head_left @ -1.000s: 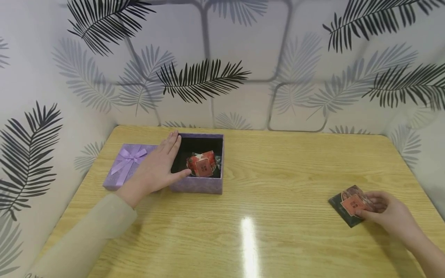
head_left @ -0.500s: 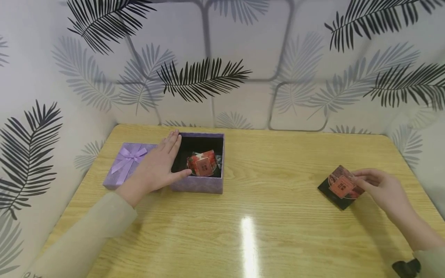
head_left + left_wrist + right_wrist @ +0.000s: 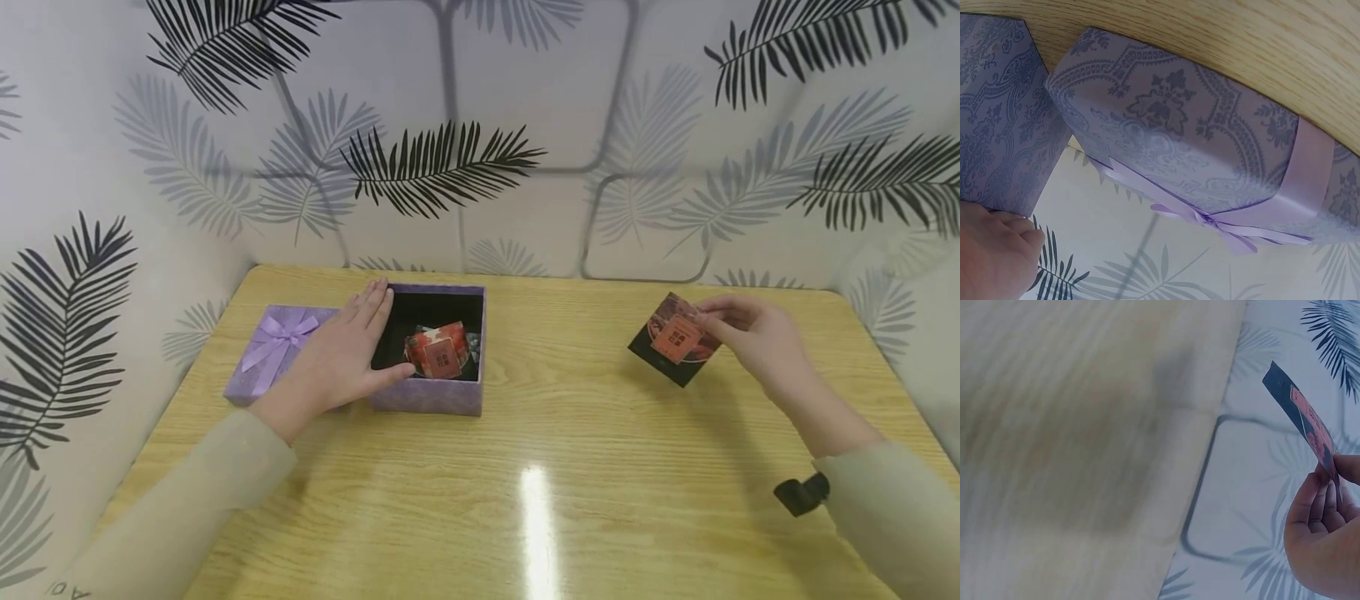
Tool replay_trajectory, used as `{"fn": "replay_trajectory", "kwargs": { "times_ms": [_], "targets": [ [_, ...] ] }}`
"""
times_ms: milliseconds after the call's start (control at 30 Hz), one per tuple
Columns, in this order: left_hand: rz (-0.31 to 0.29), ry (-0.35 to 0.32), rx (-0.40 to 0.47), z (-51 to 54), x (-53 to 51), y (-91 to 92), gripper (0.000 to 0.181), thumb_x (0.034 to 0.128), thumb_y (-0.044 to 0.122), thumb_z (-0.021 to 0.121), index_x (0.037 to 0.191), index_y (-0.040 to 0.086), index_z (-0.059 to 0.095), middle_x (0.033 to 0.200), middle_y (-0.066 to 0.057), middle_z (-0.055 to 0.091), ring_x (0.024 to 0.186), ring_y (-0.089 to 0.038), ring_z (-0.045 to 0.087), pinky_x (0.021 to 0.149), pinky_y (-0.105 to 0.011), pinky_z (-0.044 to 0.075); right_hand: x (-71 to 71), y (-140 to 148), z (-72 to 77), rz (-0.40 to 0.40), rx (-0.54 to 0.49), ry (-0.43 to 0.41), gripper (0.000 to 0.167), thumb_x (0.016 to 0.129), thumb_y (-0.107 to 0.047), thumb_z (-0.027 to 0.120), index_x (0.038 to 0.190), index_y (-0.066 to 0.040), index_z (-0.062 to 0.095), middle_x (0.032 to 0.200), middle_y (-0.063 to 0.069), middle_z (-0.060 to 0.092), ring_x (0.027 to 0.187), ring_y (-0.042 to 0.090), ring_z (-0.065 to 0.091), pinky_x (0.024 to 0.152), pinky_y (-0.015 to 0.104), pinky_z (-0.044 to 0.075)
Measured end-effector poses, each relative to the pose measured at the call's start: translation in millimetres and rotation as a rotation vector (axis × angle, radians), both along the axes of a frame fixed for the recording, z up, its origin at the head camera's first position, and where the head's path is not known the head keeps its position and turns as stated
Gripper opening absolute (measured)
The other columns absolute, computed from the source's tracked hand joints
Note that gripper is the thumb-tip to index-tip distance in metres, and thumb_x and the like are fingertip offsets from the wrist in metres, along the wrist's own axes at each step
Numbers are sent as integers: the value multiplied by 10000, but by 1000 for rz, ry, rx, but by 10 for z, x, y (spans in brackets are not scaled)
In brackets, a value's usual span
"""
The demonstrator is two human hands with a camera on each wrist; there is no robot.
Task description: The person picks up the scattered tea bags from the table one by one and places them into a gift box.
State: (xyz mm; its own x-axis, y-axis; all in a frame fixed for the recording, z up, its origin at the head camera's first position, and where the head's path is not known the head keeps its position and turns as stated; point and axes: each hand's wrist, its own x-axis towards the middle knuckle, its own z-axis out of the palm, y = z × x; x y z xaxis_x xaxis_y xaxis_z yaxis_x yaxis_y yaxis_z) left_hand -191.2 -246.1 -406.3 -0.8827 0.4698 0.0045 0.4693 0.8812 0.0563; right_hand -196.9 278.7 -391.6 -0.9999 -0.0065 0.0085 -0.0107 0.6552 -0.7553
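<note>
My right hand pinches a flat square sachet, black and dark red with an orange label, by its right-hand corner. In the right wrist view the sachet is seen nearly edge-on, lifted above the table. My left hand rests on the left rim of an open purple box, its fingers stretched along that side and its thumb over the front rim. Inside the black-lined box lies a red sachet with a similar label, on top of something darker that is partly covered.
The purple patterned lid, tied with a lilac ribbon bow, lies on the table left of the box, partly behind my left hand. The wood-grain table ends at a leaf-patterned wall covering at the back. A black strap piece hangs at my right wrist.
My right hand has raised the sachet off the right of the table and carried it left and farther back. The left hand and the box have stayed in place.
</note>
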Motion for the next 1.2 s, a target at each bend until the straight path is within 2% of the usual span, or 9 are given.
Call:
{"fn": "replay_trajectory", "kwargs": {
  "times_ms": [233,400,700,933,1100,1200],
  "targets": [
    [-7,4,-6,1,-8,-1,1213,954,890,322,1675,-58,95,1779,-238,57,1668,-390,84,1358,-510,170,-229,-468,177,27,-147,38,304,1057,-250,676,1244,-10,697,807,-315,652,796,-97,643,719,114,536],
    [-7,2,-20,-1,-15,3,1221,947,901,305,1676,-55,88,1782,-229,42,1671,-374,65,1362,-502,156,-355,-801,294,90,-239,39,293,1061,-208,668,1250,15,694,808,-259,670,748,-30,657,729,151,559],
    [6,-5,-21,13,2,8,1201,958,878,346,1680,-44,83,1785,-219,38,1673,-369,58,1362,-500,158,-539,-1373,471,117,-336,61,239,1039,-150,688,1201,21,723,786,-225,686,716,-27,682,712,167,591],
    [6,-5,-21,16,0,2,1184,967,858,377,1681,-38,77,1788,-207,11,1675,-363,46,1364,-497,151,-589,-1758,563,216,-408,52,246,1042,-138,680,1215,32,719,789,-165,688,717,6,701,740,210,614],
    [7,0,-24,-7,-6,3,1170,973,836,410,1683,-33,80,1789,-195,-5,1676,-356,43,1364,-496,154,-605,-2039,535,263,-421,73,219,1027,-104,686,1200,20,739,806,-143,695,758,29,686,748,213,594],
    [8,6,-25,-21,-7,0,1162,976,820,436,1683,-33,86,1789,-195,-4,1676,-355,46,1363,-495,161,-597,-2209,503,292,-416,72,206,1019,-94,694,1190,8,750,888,-81,747,790,37,675,751,211,565]
  ]
}}
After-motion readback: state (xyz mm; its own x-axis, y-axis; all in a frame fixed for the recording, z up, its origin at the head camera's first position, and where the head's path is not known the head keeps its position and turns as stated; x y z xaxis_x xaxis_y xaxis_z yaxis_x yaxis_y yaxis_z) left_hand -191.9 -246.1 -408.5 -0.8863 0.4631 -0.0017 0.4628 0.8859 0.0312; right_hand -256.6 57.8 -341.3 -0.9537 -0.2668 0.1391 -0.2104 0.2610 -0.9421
